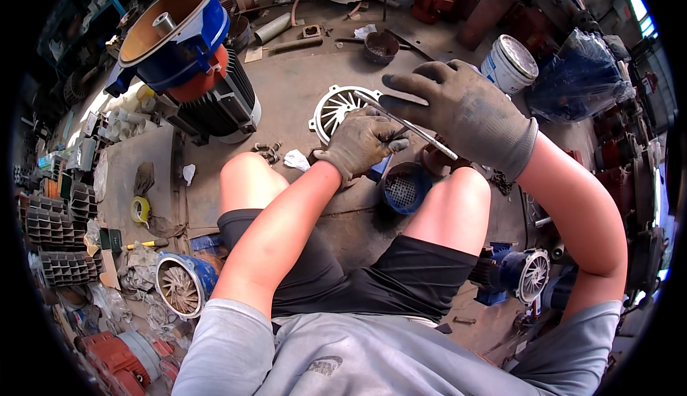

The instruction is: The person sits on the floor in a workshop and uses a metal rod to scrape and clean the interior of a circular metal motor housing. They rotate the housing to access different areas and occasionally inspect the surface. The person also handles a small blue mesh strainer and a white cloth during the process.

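A slim metal rod [429, 140] slants across the space in front of my knees. My left hand [358, 144], in a dirty grey work glove, has its fingers curled at the rod's upper left part; the exact grip is partly hidden. Just over the rod is my right hand [469, 106], gloved too, its fingers stretched and spread, with the lowest finger close to the metal. Behind my left hand lies a round white finned motor part [330, 107], partly covered by the glove. Below the hands, between my knees, a blue round housing with a perforated grille [406, 188] sits on the floor.
At the far left stands a large blue and black motor [222, 92]. Several bolts [268, 151] lie by my left knee. A white bucket [509, 63] and a plastic-wrapped blue item [581, 81] are at the far right. Smaller blue motors [187, 281] flank my thighs.
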`<state>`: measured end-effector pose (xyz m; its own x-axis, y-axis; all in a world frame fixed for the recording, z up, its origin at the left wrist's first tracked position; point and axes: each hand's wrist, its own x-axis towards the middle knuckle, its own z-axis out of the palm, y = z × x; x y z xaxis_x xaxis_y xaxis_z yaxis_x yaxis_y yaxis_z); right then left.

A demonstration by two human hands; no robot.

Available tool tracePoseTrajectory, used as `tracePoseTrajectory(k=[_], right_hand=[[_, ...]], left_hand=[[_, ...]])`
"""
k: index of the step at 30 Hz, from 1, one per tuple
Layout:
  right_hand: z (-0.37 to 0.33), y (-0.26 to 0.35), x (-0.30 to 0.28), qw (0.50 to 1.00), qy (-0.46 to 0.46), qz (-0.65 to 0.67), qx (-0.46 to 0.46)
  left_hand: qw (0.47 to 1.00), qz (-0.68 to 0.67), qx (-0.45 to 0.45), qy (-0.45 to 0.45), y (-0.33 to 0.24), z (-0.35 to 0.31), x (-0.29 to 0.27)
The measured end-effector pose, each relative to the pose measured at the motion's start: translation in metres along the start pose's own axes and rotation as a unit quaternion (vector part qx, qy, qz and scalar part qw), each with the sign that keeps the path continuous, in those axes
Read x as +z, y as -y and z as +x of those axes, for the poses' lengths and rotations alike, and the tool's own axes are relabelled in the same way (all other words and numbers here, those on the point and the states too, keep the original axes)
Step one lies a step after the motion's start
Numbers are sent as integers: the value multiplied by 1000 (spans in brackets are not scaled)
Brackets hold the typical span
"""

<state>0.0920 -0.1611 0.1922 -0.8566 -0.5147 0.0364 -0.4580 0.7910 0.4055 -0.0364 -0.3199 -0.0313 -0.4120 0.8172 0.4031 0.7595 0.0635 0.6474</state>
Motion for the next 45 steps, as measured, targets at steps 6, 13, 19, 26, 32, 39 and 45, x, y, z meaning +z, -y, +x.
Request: tracePoseTrajectory(k=[6, 13, 19, 26, 32, 39, 45], right_hand=[[0, -6, 9, 996, 29, 8, -89], [31, 15, -12, 961, 219, 6, 171], [9, 1, -8, 995, 42, -32, -80], [6, -6, 26, 991, 77, -6, -109], [32, 8, -7, 901, 301, 139, 280], [4, -13, 0, 995, -60, -31, -74], [9, 14, 1, 988, 138, 24, 62]], left_hand=[[998, 56, -10, -1, 9, 0, 7], [1000, 3, 1, -30, 1, -8, -1], [996, 67, -35, 48, -6, 1, -3], [986, 140, 88, 0, 2, -3, 2], [995, 55, -28, 83, 2, 1, -7], [999, 15, 32, -1, 7, -3, 1], [994, 52, -4, 93, -1, 2, -9]])
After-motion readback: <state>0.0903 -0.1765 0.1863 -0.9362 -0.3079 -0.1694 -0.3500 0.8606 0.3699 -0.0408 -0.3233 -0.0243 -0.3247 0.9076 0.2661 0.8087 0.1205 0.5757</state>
